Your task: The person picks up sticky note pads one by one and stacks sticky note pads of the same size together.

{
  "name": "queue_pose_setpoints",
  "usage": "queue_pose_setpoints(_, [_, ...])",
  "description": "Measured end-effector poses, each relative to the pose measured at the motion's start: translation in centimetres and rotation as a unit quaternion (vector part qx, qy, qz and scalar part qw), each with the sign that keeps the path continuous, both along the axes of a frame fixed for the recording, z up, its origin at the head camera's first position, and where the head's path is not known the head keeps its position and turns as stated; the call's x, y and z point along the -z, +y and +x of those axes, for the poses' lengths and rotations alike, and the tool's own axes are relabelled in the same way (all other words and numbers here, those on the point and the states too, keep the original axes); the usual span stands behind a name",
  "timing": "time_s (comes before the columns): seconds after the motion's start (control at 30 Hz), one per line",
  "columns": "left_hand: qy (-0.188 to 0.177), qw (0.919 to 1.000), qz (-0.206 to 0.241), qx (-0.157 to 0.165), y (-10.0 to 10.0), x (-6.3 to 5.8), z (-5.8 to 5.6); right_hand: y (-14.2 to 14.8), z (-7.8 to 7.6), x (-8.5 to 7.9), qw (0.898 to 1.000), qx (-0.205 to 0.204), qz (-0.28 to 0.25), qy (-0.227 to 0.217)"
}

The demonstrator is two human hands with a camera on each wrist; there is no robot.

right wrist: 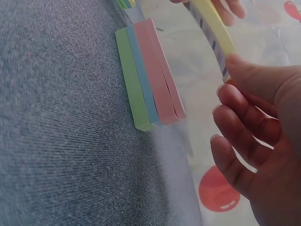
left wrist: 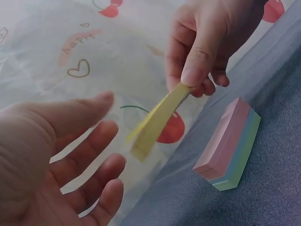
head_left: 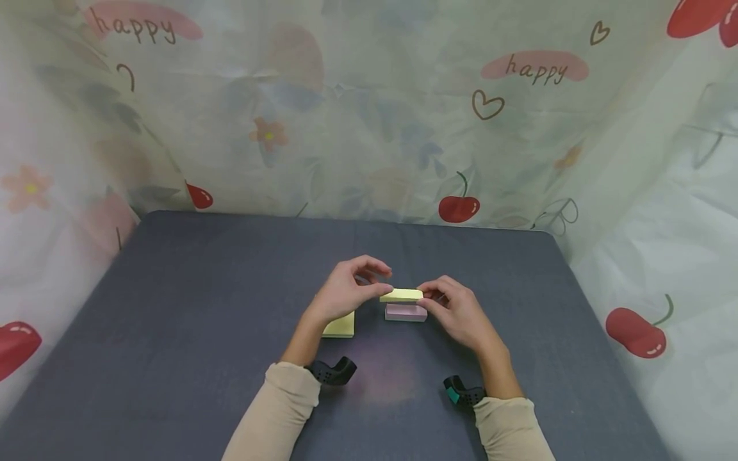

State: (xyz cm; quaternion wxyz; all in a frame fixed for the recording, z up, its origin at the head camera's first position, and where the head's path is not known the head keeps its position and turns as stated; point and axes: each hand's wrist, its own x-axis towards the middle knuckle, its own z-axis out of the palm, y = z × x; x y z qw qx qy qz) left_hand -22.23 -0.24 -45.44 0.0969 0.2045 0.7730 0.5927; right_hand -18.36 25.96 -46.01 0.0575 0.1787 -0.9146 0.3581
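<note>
My right hand (head_left: 463,314) pinches one end of a thin yellow sticky-note pad (head_left: 401,295) between thumb and fingers, holding it up off the table. In the left wrist view this narrow pad (left wrist: 162,120) bends slightly along its length. My left hand (left wrist: 70,155) has its fingers spread, a small gap short of the pad's free end. Below the held pad lies a stack of sticky-note pads (right wrist: 150,70), with pink, blue and green layers. Another yellow-topped sticky-note pad (head_left: 341,326) lies on the table, partly hidden by the left wrist.
A dark grey cloth covers the table (head_left: 219,288). Behind it and at both sides hangs a pale curtain (head_left: 357,128) printed with cherries, hearts and flowers. Dark bands with camera mounts (head_left: 334,371) sit on both wrists.
</note>
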Motion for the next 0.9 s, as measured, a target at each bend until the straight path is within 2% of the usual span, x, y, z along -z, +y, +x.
queue_pose_setpoints(0.13, [0.007,0.9996,-0.026,0.005,0.2,0.2,0.1,0.1,0.0,0.1,1.0,0.002,-0.004,-0.002])
queue_pose_setpoints(0.37, [0.033,0.9928,-0.113,0.022,0.6,0.3,0.3,0.2,0.1,0.1,1.0,0.007,-0.006,0.004])
queue_pose_setpoints(0.6, [0.037,0.9906,-0.131,0.011,0.7,0.4,0.3,0.3,0.0,0.0,1.0,0.008,-0.009,0.001])
queue_pose_setpoints(0.9, [0.062,0.9823,-0.175,0.022,1.0,0.7,0.2,0.5,0.0,0.0,1.0,0.003,-0.003,-0.01])
